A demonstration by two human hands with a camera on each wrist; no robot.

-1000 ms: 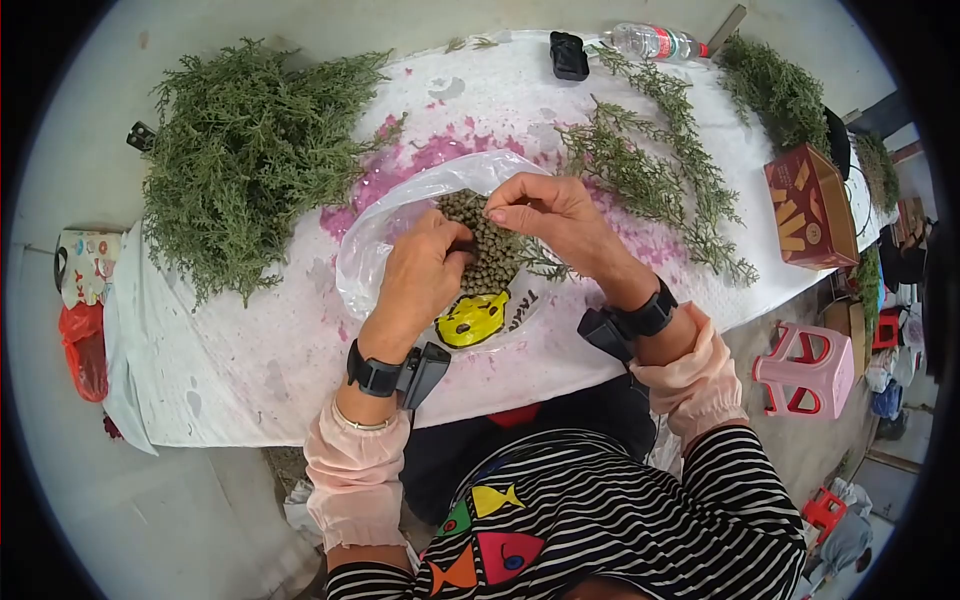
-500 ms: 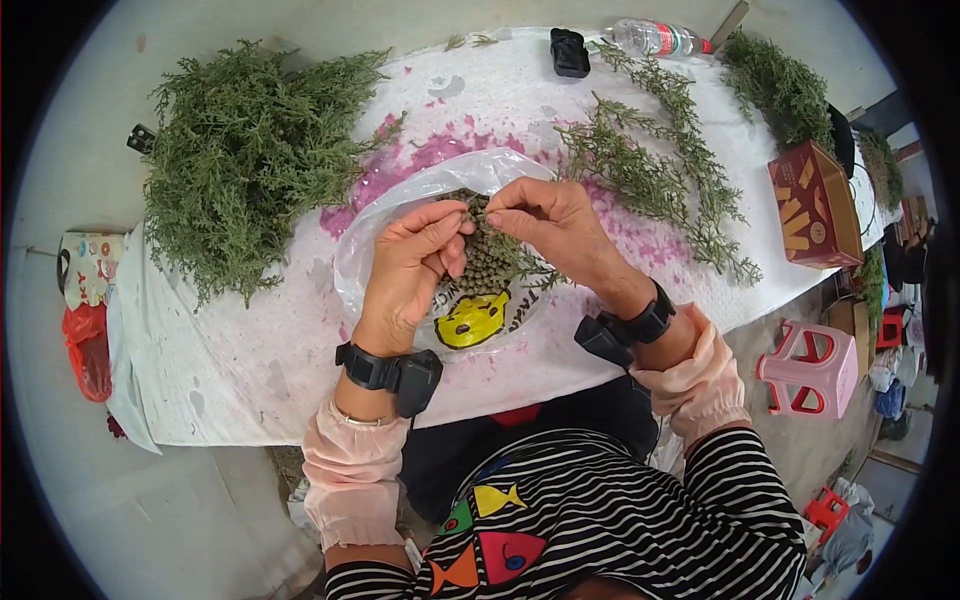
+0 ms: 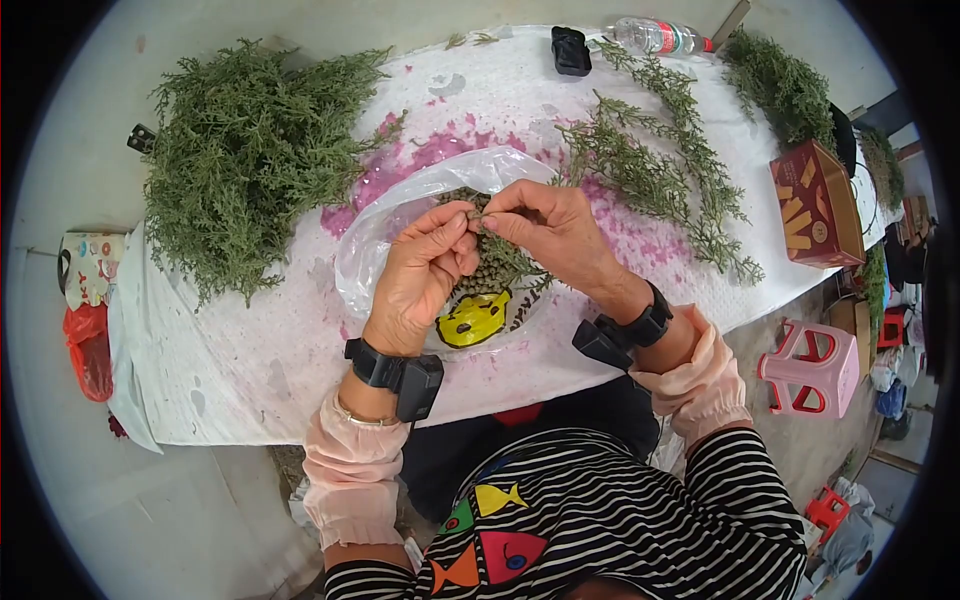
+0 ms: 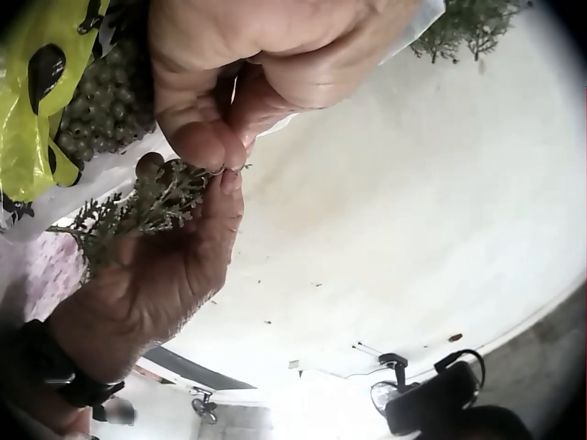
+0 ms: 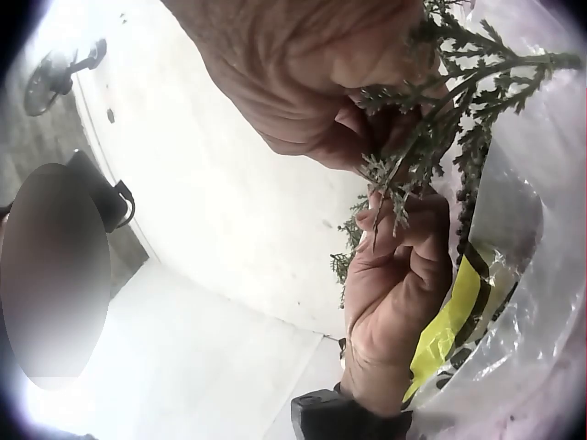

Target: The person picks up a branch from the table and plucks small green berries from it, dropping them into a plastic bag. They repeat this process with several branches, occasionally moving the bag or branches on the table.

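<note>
Over a clear plastic bag point(image 3: 365, 235) full of small round green-brown berries point(image 3: 490, 270), the two hands meet fingertip to fingertip. The right hand point(image 3: 562, 235) pinches a small green sprig point(image 4: 165, 197), which hangs beneath its palm in the right wrist view. Thumb and forefinger of the left hand point(image 3: 420, 265) are pressed together at the sprig's tip; whether a berry is between them is hidden. The bag's yellow printed patch point(image 3: 473, 319) lies below the berries, towards the body.
A large heap of green branches point(image 3: 250, 170) lies at the left of the white-covered table point(image 3: 240, 370). More branches point(image 3: 670, 150) lie to the right, near a red-brown box point(image 3: 815, 205). A black tray point(image 3: 571, 52) and a plastic bottle point(image 3: 660, 38) are at the far edge.
The left hand has lifted out of the berries and turned palm up, then moved right to meet the right hand's fingertips. The right hand has barely moved.
</note>
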